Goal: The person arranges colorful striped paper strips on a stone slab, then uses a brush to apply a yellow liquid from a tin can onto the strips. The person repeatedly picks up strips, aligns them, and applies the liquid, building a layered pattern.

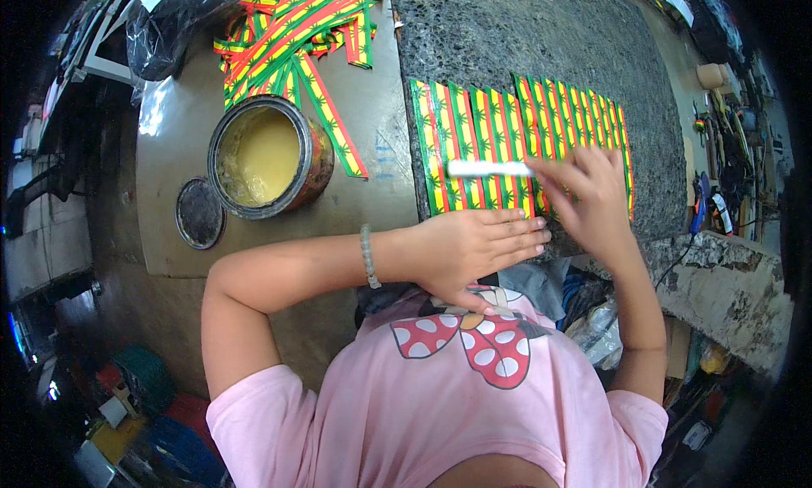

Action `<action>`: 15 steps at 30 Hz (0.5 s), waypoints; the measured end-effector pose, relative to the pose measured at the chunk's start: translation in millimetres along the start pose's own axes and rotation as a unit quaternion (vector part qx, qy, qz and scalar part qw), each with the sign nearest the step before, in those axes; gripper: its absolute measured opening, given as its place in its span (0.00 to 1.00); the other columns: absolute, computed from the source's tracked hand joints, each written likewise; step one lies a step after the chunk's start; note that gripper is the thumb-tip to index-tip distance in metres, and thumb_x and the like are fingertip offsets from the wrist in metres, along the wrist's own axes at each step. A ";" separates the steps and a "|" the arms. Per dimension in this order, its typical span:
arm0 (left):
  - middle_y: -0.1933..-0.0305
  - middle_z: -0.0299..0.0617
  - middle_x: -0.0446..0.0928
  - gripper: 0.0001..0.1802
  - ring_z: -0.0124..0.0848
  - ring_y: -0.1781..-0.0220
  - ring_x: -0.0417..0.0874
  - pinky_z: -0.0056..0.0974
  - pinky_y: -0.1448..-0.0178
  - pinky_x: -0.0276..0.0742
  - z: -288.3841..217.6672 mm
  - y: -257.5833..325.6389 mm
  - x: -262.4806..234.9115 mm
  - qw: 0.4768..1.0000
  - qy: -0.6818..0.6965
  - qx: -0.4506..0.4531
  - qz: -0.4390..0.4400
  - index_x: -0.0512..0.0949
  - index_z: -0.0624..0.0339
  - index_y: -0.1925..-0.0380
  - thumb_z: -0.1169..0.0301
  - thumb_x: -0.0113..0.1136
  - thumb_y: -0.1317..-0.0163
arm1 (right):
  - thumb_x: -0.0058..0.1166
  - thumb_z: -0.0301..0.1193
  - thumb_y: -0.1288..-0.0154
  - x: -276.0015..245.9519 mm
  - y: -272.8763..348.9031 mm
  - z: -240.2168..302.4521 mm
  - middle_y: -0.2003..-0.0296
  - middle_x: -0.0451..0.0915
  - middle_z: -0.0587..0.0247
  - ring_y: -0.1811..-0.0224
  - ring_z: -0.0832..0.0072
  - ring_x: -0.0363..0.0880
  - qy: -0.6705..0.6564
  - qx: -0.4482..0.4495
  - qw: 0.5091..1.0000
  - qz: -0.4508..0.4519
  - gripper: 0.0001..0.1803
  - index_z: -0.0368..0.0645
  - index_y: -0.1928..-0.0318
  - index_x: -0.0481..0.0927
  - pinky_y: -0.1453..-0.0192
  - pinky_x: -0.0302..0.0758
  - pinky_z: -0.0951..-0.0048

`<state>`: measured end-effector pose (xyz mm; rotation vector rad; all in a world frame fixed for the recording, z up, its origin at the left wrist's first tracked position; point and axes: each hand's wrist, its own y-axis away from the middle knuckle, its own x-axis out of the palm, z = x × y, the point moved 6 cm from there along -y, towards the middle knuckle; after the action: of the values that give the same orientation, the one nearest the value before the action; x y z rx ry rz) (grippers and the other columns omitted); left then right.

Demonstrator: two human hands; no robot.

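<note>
Green, yellow and red strips [482,137] with a leaf pattern lie side by side on a dark, rough board. My left hand [486,247] lies flat with fingers stretched together across their near ends. Over the strips, my right hand [588,192] pinches a white stick-like tool [489,168], smeared by motion; its exact kind does not show. The tool points left across the row, and I cannot tell whether it touches the strips. To the left stands an open tin [317,162] of pale yellow paste, its round lid [200,213] beside it.
A tangled heap of matching strips [292,31] lies behind the tin, one strip [334,120] trailing toward me. The dark board [533,23] rests beside a smooth brownish tabletop [182,243]. Black plastic [165,44] sits at the far left, various tools [740,150] at the right.
</note>
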<state>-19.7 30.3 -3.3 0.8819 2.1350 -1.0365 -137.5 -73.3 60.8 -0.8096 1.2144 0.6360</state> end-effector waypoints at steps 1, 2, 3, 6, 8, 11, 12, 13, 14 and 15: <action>0.23 0.59 0.60 0.53 0.49 0.19 0.58 0.49 0.18 0.53 -0.4 -0.8 -1.1 1.000 -0.002 0.004 -0.007 0.64 0.76 0.32 0.37 0.57 0.40 | 0.64 0.34 0.37 5.8 -13.1 -5.8 0.71 0.73 0.68 0.65 0.69 0.73 -0.002 -0.005 0.999 -0.032 0.13 0.57 0.52 0.88 0.56 0.62 0.62; 0.23 0.59 0.62 0.53 0.49 0.19 0.59 0.49 0.18 0.53 -0.8 -1.2 -2.0 1.000 -0.004 0.007 -0.012 0.66 0.78 0.33 0.37 0.58 0.40 | 0.64 0.35 0.36 13.2 -28.8 -12.5 0.71 0.74 0.68 0.65 0.69 0.73 0.000 -0.008 0.999 -0.053 0.12 0.57 0.52 0.88 0.56 0.61 0.62; 0.23 0.59 0.62 0.53 0.49 0.19 0.59 0.49 0.18 0.53 -0.8 -1.6 -2.2 1.000 -0.003 0.007 -0.011 0.66 0.78 0.33 0.37 0.58 0.40 | 0.63 0.34 0.35 20.0 -43.8 -19.2 0.71 0.74 0.67 0.64 0.69 0.73 0.017 -0.004 0.997 -0.071 0.13 0.56 0.50 0.88 0.55 0.62 0.63; 0.23 0.59 0.61 0.53 0.49 0.19 0.58 0.49 0.17 0.52 -0.3 -2.1 -2.0 1.000 -0.002 0.006 -0.005 0.66 0.77 0.33 0.38 0.59 0.41 | 0.61 0.34 0.33 26.0 -79.6 -32.4 0.69 0.75 0.66 0.64 0.70 0.74 0.040 0.006 0.993 -0.114 0.13 0.55 0.48 0.87 0.54 0.62 0.65; 0.23 0.59 0.61 0.53 0.49 0.19 0.58 0.49 0.17 0.52 0.3 -2.4 -1.8 1.000 0.004 0.008 -0.001 0.65 0.77 0.32 0.38 0.59 0.42 | 0.61 0.34 0.33 14.6 -79.1 -28.5 0.70 0.76 0.67 0.63 0.70 0.74 0.029 0.010 0.991 -0.133 0.12 0.54 0.49 0.88 0.53 0.62 0.65; 0.21 0.57 0.57 0.54 0.48 0.18 0.56 0.49 0.17 0.53 1.1 -1.5 0.2 1.000 0.015 -0.005 0.009 0.60 0.75 0.29 0.38 0.58 0.40 | 0.62 0.31 0.35 -11.6 -36.4 -6.2 0.70 0.76 0.67 0.64 0.70 0.74 -0.047 0.004 0.997 -0.055 0.12 0.52 0.51 0.88 0.52 0.62 0.65; 0.21 0.57 0.57 0.54 0.48 0.18 0.56 0.49 0.17 0.52 1.0 -0.9 -0.2 1.000 0.011 -0.008 0.005 0.61 0.75 0.29 0.38 0.58 0.40 | 0.62 0.32 0.36 -14.9 -18.9 4.1 0.70 0.76 0.67 0.64 0.70 0.74 -0.068 0.001 0.998 -0.011 0.13 0.54 0.51 0.88 0.54 0.62 0.63; 0.21 0.57 0.57 0.54 0.48 0.18 0.56 0.49 0.17 0.52 1.2 -0.3 0.4 1.000 0.011 -0.014 0.012 0.61 0.74 0.29 0.38 0.58 0.40 | 0.62 0.32 0.36 -13.7 -7.0 12.6 0.70 0.76 0.67 0.63 0.69 0.74 -0.090 -0.009 0.996 0.027 0.13 0.56 0.51 0.88 0.55 0.62 0.61; 0.21 0.56 0.57 0.54 0.48 0.18 0.56 0.49 0.17 0.52 1.8 0.4 1.9 0.999 0.019 -0.023 0.029 0.61 0.74 0.29 0.38 0.58 0.40 | 0.63 0.32 0.38 -11.4 -3.2 17.7 0.70 0.75 0.67 0.62 0.69 0.75 -0.076 -0.020 0.996 0.031 0.14 0.56 0.51 0.89 0.54 0.62 0.61; 0.21 0.56 0.57 0.53 0.48 0.18 0.56 0.49 0.17 0.52 1.2 0.5 0.5 1.000 0.012 -0.018 0.023 0.61 0.74 0.29 0.38 0.58 0.39 | 0.63 0.32 0.38 -5.5 -3.6 14.4 0.70 0.76 0.67 0.62 0.69 0.75 -0.061 0.010 0.997 0.038 0.14 0.56 0.51 0.89 0.54 0.62 0.61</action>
<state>-19.3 29.7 -4.4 0.9270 2.1352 -0.9666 -127.9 -63.7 68.9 -0.7000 1.1419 0.7244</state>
